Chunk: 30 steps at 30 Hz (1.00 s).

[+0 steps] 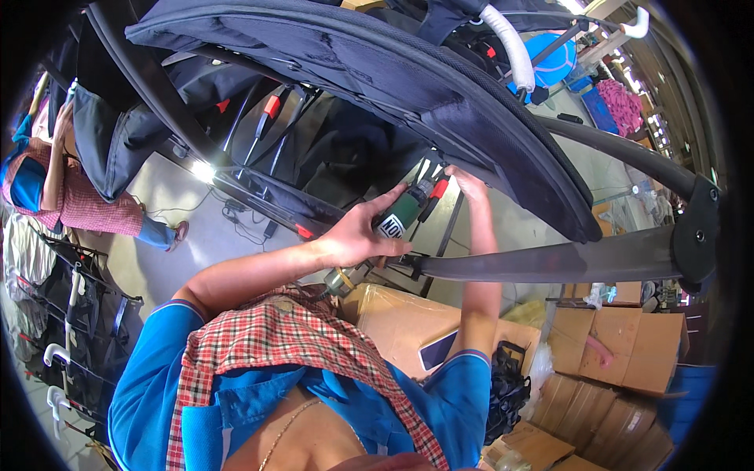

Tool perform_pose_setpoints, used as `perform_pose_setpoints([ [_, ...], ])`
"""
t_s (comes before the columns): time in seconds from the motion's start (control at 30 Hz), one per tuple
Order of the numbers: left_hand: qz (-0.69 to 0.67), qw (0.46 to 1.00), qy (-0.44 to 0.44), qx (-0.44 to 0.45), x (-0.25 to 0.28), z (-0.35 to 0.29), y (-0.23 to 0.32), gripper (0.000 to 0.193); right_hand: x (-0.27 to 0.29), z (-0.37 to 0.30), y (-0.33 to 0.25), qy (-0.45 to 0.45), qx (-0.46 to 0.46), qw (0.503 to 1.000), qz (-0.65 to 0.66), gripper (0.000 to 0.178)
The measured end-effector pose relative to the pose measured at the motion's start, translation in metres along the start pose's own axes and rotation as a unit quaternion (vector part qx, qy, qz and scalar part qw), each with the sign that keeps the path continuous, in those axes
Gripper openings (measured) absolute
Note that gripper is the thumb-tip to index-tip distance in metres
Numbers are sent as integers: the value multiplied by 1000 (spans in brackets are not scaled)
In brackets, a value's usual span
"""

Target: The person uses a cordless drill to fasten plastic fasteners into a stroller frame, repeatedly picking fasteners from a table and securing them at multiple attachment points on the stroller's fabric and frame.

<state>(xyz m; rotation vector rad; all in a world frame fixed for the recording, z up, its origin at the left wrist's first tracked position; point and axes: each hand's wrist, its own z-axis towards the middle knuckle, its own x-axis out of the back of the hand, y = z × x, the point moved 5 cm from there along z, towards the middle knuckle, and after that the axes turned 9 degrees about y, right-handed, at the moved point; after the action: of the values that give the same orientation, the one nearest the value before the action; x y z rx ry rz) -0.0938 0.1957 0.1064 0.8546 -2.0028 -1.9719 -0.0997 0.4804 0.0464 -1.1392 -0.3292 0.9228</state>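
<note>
Just below the dark padded panel [369,74], I have the left hand [352,235] wrapped around a green power tool [404,212], fingers grasping its body, its front end tilted up toward the panel's underside. I have the right hand [470,185] raised to that underside, next to the tool's tip; its fingers are bent close to the panel, but I cannot tell whether they pinch anything. A red piece [439,189] shows between the hands, below the panel. Lower than the panel and toward its right runs a grey bar [550,263], ending in a dark joint [697,234]. Nearer to me than the panel, a cardboard box [377,310] carries a phone [437,351]. Left of the panel, I see a co-worker [88,188] in a checked apron with a hand against dark fabric [119,141]. A white handle [510,47] stands beyond the panel's upper right side.
</note>
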Motion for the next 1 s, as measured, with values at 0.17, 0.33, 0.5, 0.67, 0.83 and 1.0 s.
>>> perform_pose_setpoints([
  [0.17, -112, 993, 30, 25, -19, -5, -4, 92, 4, -4, 6, 19, 25, 999, -18, 25],
  [0.33, -128, 990, 53, 22, -28, -6, -7, 93, 12, -14, 15, 53, 62, 996, -43, 25],
  [0.5, -126, 990, 60, 14, -33, -7, -8, 93, -13, -36, 2, 91, 73, 993, 7, 23],
  [0.67, -135, 988, 71, -4, -39, -6, -13, 91, -24, -40, -10, 133, 90, 986, -42, 21],
  [0.83, -153, 986, 73, 2, -45, -9, -15, 92, -26, -43, -11, 128, 109, 982, -88, 22],
  [1.0, -220, 973, 69, 6, -50, -10, -10, 91, -13, -40, 6, 133, 125, 982, -42, 21],
])
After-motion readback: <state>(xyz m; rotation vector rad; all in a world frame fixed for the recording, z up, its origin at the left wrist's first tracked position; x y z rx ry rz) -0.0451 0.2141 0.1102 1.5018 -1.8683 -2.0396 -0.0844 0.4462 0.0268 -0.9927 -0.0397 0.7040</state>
